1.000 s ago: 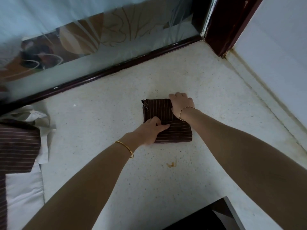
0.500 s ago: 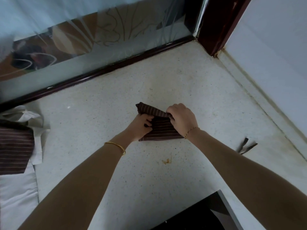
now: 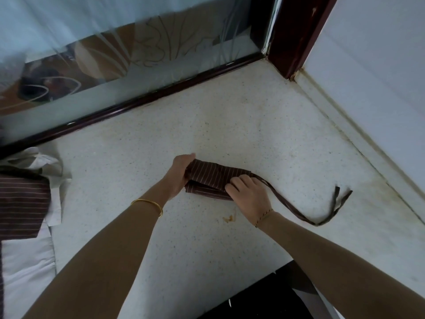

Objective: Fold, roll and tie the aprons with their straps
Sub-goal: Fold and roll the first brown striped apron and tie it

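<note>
View from above, looking down along two bare forearms at a pale, speckled surface. Near the middle lies a dark brown apron with thin, light pinstripes, folded and partly rolled into a short, loose bundle that runs left to right. Its upper layer curls over a flatter layer resting on the surface.

The left hand grips the bundle's left end, fingers curled round it and the thumb on top. The right hand holds the near right part, fingers bent and pinching the fabric's front edge against the roll.

From the right end of the bundle two narrow brown straps trail away together across the surface to the right, bend sharply, then turn back up, their two loose ends lying slightly apart close to the base of a white wall.

A gold bangle circles the left wrist and a thin cord bracelet the right. A small orange stain marks the surface between the arms. Far left, well apart, a second striped apron lies on white cloth. Behind stands a frosted glass panel with a leaf pattern, in a dark wooden frame
</note>
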